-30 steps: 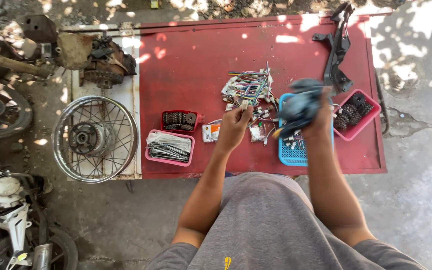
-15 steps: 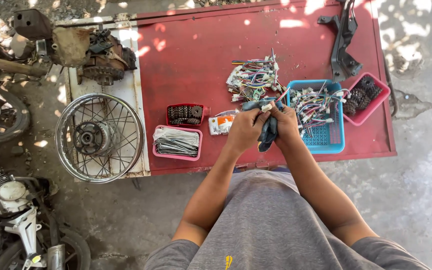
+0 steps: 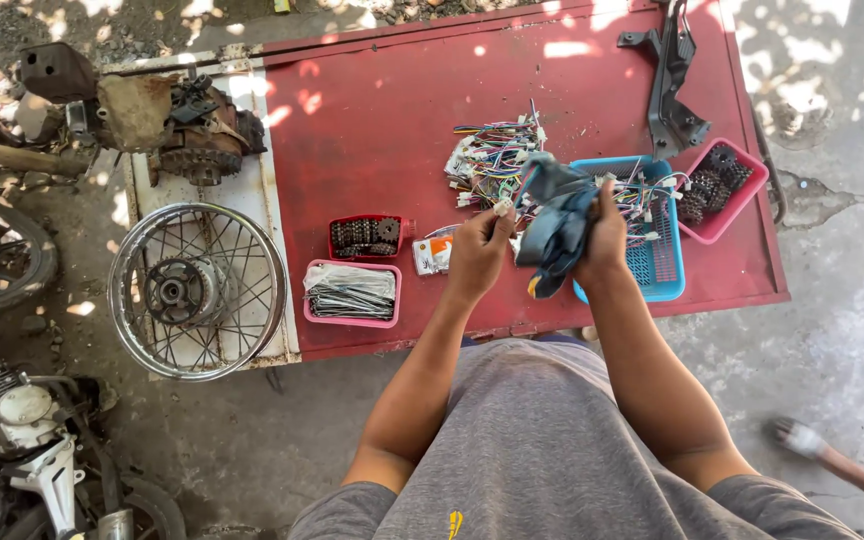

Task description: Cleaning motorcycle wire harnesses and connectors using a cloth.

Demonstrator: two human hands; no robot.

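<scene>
Cloth raised; blue basket holds wires.

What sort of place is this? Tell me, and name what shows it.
Most likely an outdoor motorcycle repair spot. A spoked wheel and an engine block lie beside a red table, which holds trays of sprockets and a wiring harness. Both hands hold a dark cloth.

Grey short-sleeved shirt — small yellow mark, bare forearms
</scene>
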